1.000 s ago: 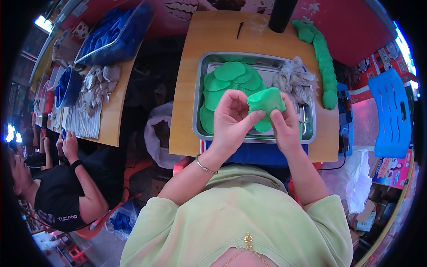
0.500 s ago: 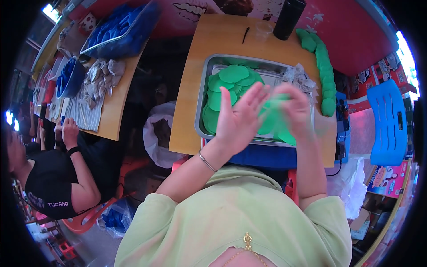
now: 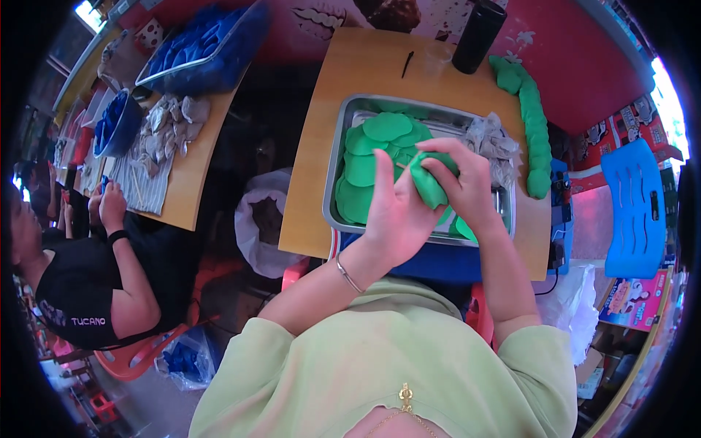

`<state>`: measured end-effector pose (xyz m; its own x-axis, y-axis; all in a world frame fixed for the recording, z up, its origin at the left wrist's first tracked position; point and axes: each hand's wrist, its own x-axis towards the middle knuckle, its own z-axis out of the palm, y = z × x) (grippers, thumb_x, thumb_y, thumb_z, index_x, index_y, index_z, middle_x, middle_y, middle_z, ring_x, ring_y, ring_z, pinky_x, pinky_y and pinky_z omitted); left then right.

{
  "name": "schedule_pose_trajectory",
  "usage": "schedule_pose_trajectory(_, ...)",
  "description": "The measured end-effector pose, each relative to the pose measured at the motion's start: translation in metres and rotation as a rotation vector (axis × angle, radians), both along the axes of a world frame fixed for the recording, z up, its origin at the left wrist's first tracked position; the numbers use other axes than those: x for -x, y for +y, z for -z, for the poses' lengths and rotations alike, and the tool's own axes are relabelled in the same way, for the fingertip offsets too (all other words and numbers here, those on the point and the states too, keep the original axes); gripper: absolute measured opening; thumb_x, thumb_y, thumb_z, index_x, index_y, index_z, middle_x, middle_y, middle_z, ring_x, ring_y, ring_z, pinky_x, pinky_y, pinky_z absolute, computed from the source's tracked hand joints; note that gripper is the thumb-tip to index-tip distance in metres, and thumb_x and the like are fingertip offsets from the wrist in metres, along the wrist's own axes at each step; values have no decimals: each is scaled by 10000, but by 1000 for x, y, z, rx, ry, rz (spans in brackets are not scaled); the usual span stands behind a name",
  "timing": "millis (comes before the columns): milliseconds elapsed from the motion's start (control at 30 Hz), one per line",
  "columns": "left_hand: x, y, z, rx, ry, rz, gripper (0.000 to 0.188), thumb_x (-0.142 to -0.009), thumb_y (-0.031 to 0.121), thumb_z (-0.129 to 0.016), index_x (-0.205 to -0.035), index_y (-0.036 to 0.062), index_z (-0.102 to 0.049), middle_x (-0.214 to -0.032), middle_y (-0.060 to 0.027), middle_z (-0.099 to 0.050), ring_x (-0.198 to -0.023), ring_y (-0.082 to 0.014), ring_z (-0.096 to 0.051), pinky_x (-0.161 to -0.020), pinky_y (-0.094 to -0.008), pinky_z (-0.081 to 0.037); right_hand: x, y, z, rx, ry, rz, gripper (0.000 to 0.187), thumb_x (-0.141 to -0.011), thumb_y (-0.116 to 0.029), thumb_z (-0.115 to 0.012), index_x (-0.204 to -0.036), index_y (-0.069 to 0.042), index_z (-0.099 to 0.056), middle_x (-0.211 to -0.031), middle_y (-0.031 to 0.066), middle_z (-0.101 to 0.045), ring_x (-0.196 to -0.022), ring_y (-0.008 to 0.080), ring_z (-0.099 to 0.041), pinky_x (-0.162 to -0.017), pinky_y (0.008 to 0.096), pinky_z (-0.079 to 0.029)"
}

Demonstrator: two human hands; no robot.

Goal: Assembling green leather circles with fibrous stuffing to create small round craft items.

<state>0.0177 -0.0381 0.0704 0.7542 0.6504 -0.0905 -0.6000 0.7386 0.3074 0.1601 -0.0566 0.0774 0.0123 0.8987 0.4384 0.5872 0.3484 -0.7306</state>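
A folded green piece [image 3: 429,184], soft like cloth or dough, is pinched in my right hand [image 3: 467,179], its fingers curled over the top. My left hand [image 3: 394,212] is turned palm up just beside it, thumb sticking out and fingers stretched along the underside of the piece. The tip of a thin light stick [image 3: 401,166] shows by the left fingers; what holds it is hidden. Beneath both hands lies a metal tray [image 3: 332,190] with a loose pile of flat green rounds [image 3: 362,169]. Crumpled greyish-white pieces [image 3: 491,139] fill its right end.
On the wooden table [image 3: 307,197] stand a black bottle [image 3: 478,36] and a clear cup [image 3: 437,60], near a black pen [image 3: 407,64]. A long green lumpy roll [image 3: 535,131] runs down the right side. At left, a person [image 3: 87,292] works beside a blue bin [image 3: 197,55].
The blurred right hand has come into focus, gripping the folded green piece against the left hand. The left hand has shifted slightly toward the right. The head view has moved a little.
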Motion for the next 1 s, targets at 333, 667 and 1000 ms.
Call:
schedule_pose_trajectory(333,4,3,28,-380,347,-283,258,-873,61,-641,-1100,19,-525,-1040,-25,-593,-940,-100,-584,-841,-250,-505,3,-11,11,-130,129,133,292,-833,-61,-661,-1115,-54,-583,-928,80,-614,-843,166,-598,-760,273,-472)
schedule_pose_trajectory(667,13,5,20,-722,417,-351,149,-822,-8,-669,-939,-12,-577,-941,-52,-547,-891,-104,-566,-778,-232,-493,3,-14,15,-221,220,-7,159,-838,-89,-656,-939,-29,-549,-876,72,-547,-776,152,-527,-697,257,-422)
schedule_pose_trajectory(1000,8,2,20,-768,257,-404,242,-833,-35,-637,-1036,-4,-510,-1046,-57,-503,-972,-124,-549,-831,-247,-496,13,-21,17,-248,233,197,111,-865,-27,-581,-952,-20,-512,-892,86,-539,-804,168,-520,-727,276,-425)
